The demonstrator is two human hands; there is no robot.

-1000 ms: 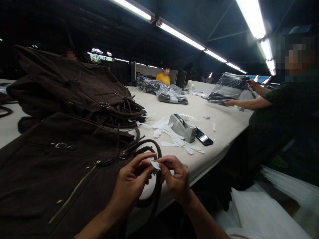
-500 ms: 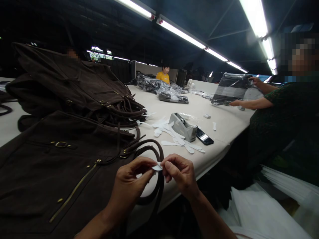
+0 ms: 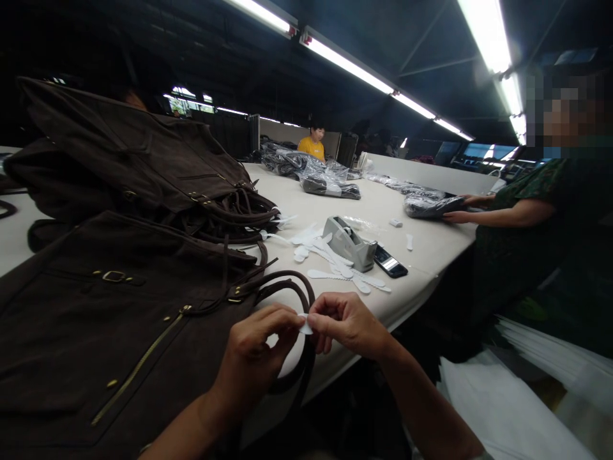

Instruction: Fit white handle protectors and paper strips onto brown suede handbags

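Observation:
Between the fingertips of both hands is a small white tag (image 3: 305, 324), near the looped handles (image 3: 292, 281) of a dark brown bag (image 3: 158, 319). My left hand (image 3: 261, 345) pinches the tag from the left, its thumb and forefinger closed on it. From the right, my right hand (image 3: 347, 324) pinches the same tag, with the other fingers curled. The brown bag lies flat on the table, with a gold zipper and a buckle on its front. Part of the handles passes behind the hands.
Brown bags are piled (image 3: 158, 153) at the left. White paper strips (image 3: 330, 259), a grey tape dispenser (image 3: 349, 243) and a phone (image 3: 390, 260) lie on the table (image 3: 282, 185). At the right, a person's hands touch a plastic-wrapped bag (image 3: 428, 204). White sheets (image 3: 498, 396) are at lower right.
The person at the right has lowered the plastic-wrapped bag onto the table. My hands still hold the white tag, and its angle and my fingers' grip have shifted slightly.

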